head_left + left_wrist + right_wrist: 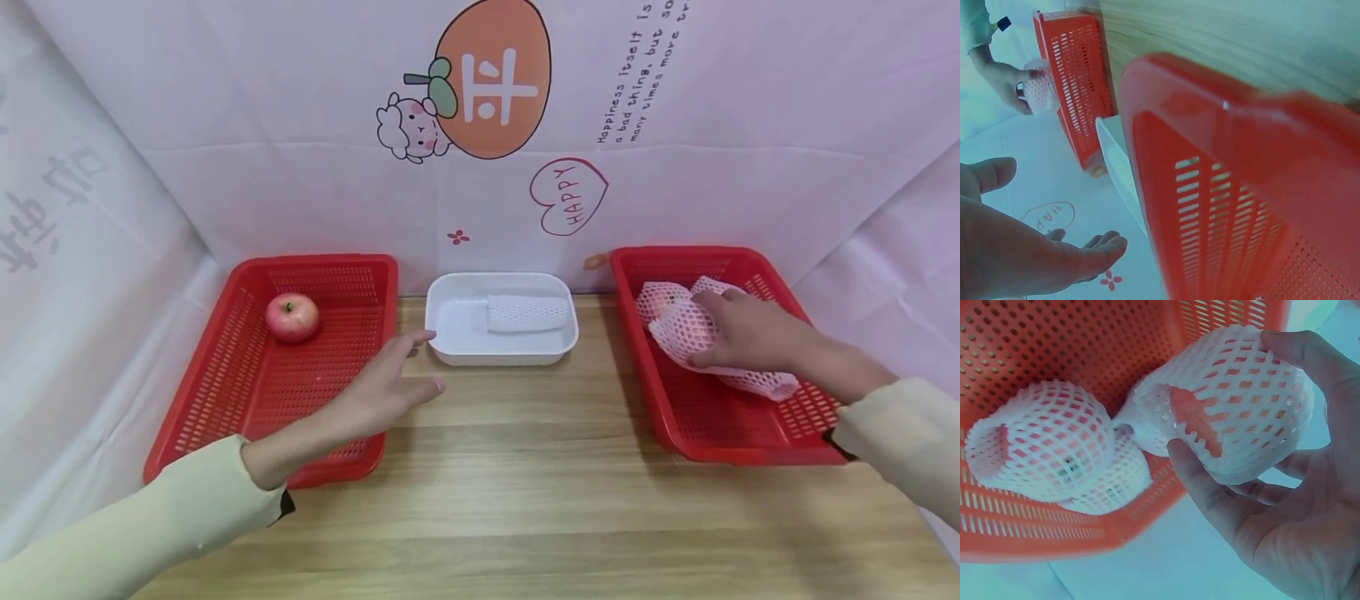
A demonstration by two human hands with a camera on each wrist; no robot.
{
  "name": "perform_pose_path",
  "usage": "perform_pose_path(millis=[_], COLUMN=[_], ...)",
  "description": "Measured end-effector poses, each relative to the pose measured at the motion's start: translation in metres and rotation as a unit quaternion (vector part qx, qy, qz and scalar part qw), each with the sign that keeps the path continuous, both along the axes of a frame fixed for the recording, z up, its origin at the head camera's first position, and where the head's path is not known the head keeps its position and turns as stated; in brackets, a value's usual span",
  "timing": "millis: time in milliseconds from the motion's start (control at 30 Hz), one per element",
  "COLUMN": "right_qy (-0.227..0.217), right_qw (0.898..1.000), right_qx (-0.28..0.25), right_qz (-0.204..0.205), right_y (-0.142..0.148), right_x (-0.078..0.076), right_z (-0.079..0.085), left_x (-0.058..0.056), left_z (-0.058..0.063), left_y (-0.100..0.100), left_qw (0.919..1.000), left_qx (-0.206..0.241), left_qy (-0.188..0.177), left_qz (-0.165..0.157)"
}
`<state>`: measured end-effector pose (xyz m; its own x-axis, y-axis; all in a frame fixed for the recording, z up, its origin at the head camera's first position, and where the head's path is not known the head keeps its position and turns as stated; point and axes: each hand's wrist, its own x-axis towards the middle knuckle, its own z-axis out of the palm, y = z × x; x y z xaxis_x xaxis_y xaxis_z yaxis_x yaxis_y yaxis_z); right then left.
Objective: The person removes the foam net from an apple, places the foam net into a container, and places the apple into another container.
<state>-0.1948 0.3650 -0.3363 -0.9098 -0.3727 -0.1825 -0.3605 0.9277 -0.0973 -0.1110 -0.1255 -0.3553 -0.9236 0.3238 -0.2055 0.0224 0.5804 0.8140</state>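
My right hand (pixel 750 333) grips an apple in a white foam net (pixel 1241 400), thumb on one side and fingers on the other, at the right red basket (pixel 675 442). Red skin shows through the sleeve's open end. Several more netted apples (pixel 1054 444) lie in that basket, partly behind the held one in the right wrist view. My left hand (pixel 378 392) hovers with fingers extended and nothing in it, over the inner rim of the left red basket (pixel 202 392). One bare apple (pixel 292 317) sits near the far end of that basket.
Between the baskets, a white plastic tray (pixel 457 312) holds an unfilled foam net sleeve (pixel 527 312) lying flat. All stand on a wood-grain table (pixel 510 483). White printed cloth (pixel 300 108) hangs behind and along both sides.
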Motion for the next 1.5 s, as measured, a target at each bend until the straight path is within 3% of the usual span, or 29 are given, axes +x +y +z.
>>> perform_pose_path(millis=[433,800,1200,1500], right_qy=[0.023,0.021,0.04,0.048], right_qw=[1.0,1.0,0.998,0.994], right_qx=[-0.017,-0.007,-0.035,-0.054], right_qz=[-0.004,-0.005,0.025,0.082], right_y=[-0.008,-0.044,-0.088,-0.118], right_x=[-0.001,0.006,0.018,0.033], right_z=[0.028,0.045,0.044,0.034], left_x=[0.008,0.019,0.029,0.037], left_z=[-0.007,-0.016,-0.02,-0.025], left_y=[0.012,0.018,0.024,0.028], left_qw=[0.9995,0.9991,0.9977,0.9937], left_qx=[0.027,0.036,0.06,0.109], left_qy=[-0.011,-0.018,-0.004,-0.004], left_qz=[-0.014,-0.015,-0.031,-0.024])
